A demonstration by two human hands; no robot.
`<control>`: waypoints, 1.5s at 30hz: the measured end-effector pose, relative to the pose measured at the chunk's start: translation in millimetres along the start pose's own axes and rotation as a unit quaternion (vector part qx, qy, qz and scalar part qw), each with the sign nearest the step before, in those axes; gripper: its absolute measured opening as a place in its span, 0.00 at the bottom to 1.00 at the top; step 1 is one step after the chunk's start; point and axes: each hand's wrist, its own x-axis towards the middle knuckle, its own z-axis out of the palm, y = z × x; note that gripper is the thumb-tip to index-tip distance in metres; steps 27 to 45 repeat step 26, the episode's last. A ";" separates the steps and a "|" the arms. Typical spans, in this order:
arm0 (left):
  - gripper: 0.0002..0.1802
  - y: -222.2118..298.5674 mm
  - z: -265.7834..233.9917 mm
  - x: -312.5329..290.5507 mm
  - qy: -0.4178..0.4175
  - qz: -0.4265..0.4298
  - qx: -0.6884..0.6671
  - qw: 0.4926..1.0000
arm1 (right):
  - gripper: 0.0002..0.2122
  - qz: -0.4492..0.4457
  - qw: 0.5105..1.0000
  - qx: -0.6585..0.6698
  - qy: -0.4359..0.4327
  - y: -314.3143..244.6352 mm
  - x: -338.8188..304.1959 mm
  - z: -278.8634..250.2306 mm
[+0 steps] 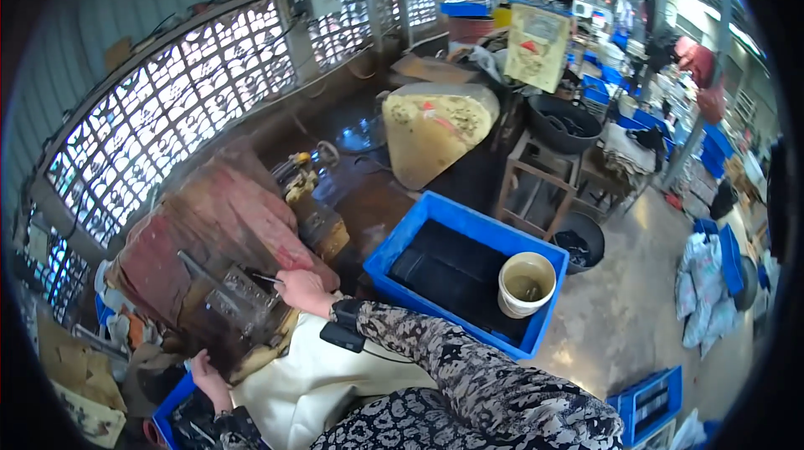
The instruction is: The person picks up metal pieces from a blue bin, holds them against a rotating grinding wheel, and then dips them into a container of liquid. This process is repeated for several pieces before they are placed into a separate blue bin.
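My right hand [303, 291] is closed around a thin, slender metal piece [266, 277] with a dark far end. It points left toward a wet, splashed work spot [239, 303] beside a grey bar [201, 274]. My left hand [209, 379] is lower left, fingers slightly apart, above the rim of a blue crate [172, 404]; I see nothing certain in it. A cream apron [310, 375] covers my lap. A dark box-shaped device [342, 336] is on a cord at my right wrist.
A blue tub [435, 203] of dark liquid stands right of me, with a cream bucket [526, 282] in its corner. A reddish cloth [218, 224] drapes ahead. Beyond are a yellowish machine guard [440, 128], a black basin [565, 123] on a stand and another blue crate [649, 404].
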 end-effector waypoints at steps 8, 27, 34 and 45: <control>0.17 -7.8 -146.2 -106.5 0.168 -0.163 0.025 0.972 | 0.04 -0.096 0.995 -0.032 0.001 3.1 19.7 36.5; 0.13 89.5 -73.6 -43.7 0.034 -0.012 0.156 0.987 | 0.09 -0.171 0.979 -0.045 -0.097 15.5 35.0 84.3; 0.13 89.5 -73.6 -43.7 0.034 -0.012 0.156 0.987 | 0.09 -0.171 0.979 -0.045 -0.097 15.5 35.0 84.3; 0.13 89.5 -73.6 -43.7 0.034 -0.012 0.156 0.987 | 0.09 -0.171 0.979 -0.045 -0.097 15.5 35.0 84.3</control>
